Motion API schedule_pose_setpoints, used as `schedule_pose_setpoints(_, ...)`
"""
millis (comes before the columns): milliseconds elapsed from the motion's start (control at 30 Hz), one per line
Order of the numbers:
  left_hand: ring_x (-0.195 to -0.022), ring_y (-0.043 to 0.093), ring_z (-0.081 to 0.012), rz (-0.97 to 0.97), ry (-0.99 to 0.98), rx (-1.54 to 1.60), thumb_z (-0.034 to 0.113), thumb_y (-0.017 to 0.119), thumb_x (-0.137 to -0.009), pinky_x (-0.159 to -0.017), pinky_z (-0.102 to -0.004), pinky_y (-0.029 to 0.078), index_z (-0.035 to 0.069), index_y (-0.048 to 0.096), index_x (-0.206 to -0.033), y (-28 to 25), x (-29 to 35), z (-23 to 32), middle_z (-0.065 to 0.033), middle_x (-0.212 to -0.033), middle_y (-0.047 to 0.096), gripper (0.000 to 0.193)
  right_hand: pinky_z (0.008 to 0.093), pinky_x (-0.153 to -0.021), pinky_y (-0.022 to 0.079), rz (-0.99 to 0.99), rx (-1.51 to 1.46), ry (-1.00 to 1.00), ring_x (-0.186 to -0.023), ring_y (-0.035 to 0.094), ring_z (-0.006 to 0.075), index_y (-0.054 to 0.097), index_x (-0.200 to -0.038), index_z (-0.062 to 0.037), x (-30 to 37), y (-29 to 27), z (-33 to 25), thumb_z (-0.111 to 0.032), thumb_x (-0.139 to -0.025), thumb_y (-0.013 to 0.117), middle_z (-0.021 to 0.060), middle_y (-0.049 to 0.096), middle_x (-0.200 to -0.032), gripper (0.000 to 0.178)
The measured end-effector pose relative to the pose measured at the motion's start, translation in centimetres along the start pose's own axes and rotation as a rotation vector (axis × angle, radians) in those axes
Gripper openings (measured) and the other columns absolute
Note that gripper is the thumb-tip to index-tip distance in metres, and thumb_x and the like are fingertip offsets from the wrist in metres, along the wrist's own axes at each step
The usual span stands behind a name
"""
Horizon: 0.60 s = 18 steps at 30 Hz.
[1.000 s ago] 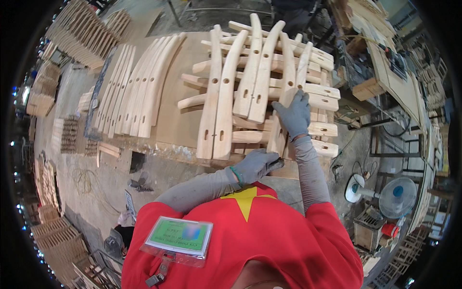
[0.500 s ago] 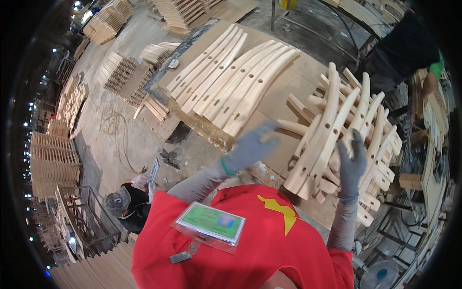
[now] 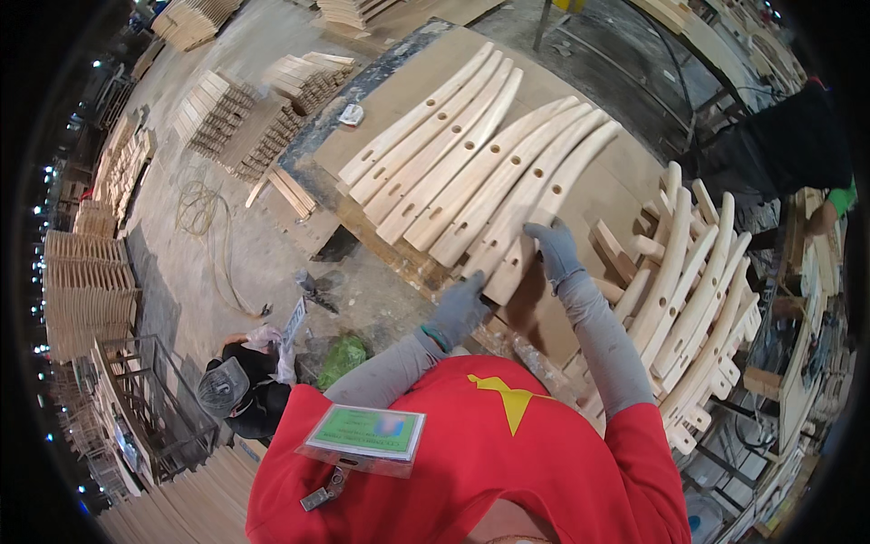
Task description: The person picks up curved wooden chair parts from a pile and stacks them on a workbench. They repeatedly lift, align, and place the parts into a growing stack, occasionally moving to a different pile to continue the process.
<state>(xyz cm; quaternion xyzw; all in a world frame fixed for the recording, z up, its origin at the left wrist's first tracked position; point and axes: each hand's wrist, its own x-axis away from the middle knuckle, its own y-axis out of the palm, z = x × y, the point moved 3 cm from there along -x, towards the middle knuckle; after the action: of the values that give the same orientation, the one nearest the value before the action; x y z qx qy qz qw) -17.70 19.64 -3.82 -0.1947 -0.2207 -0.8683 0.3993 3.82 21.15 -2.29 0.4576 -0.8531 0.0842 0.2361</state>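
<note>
Several pale, curved wooden pieces [image 3: 453, 145] with round holes and slots lie side by side on the cardboard-topped table. At the right end of this row, my right hand [image 3: 555, 252] grips the edge of the outermost curved wooden piece [image 3: 573, 172], fingers bent over its side. My left hand [image 3: 459, 310] is at the near ends of the row, its fingers closed against the lower end of a piece there. Both hands wear grey gloves. To the right, more of the same pieces are heaped in a loose pile [image 3: 693, 290], partly behind my right forearm.
Stacks of wooden parts [image 3: 217, 109] stand on the floor to the left, beside a coiled hose [image 3: 204, 208]. A person in a cap [image 3: 223, 385] is low at the left, near a green bag [image 3: 343, 361]. Another person [image 3: 779, 145] works at the far right.
Both hands have moved left from the pile to the row. One more curved piece now lies at the row's right end, and the pile has lost a front piece. The view has shifted.
</note>
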Motion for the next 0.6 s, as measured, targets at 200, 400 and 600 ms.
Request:
schedule_pose_setpoints(200,-0.097,0.06,-0.0215,0.255,0.123,0.652,0.015,0.057,-0.091,-0.086,-0.0354,0.049,-0.001,0.054,-0.113,-0.6,-2.4,-0.7,-0.0119,-0.104,0.062,0.027,0.031,-0.07,0.051,0.22,-0.181,-0.057,-0.076,0.062,0.0211,0.057,-0.107,0.0038,-0.4,1.2,0.1,-0.019,-0.072,0.072,0.0124,0.065,-0.093,0.044)
schedule_pose_setpoints(400,-0.098,0.06,-0.0207,0.124,0.143,0.156,0.021,0.058,-0.09,-0.084,-0.0323,0.049,-0.002,0.051,-0.118,-0.4,-2.0,1.3,-0.0146,-0.106,0.061,0.037,0.0293,-0.067,0.051,0.241,-0.232,0.071,-0.075,0.063,0.0202,0.06,-0.1,0.0084,-0.4,0.8,-0.4,-0.027,-0.073,0.077,0.0129,0.065,-0.092,0.048)
schedule_pose_setpoints(600,-0.095,0.062,-0.0236,0.032,0.08,-0.641,0.032,0.063,-0.084,-0.084,-0.0334,0.047,-0.003,0.05,-0.123,-1.0,1.4,8.6,-0.0187,-0.106,0.063,0.054,0.0308,-0.074,0.05,0.153,-0.29,0.027,-0.083,0.062,0.0208,0.059,-0.106,0.0046,-0.2,-0.7,0.4,-0.021,-0.071,0.076,0.0115,0.065,-0.095,0.047)
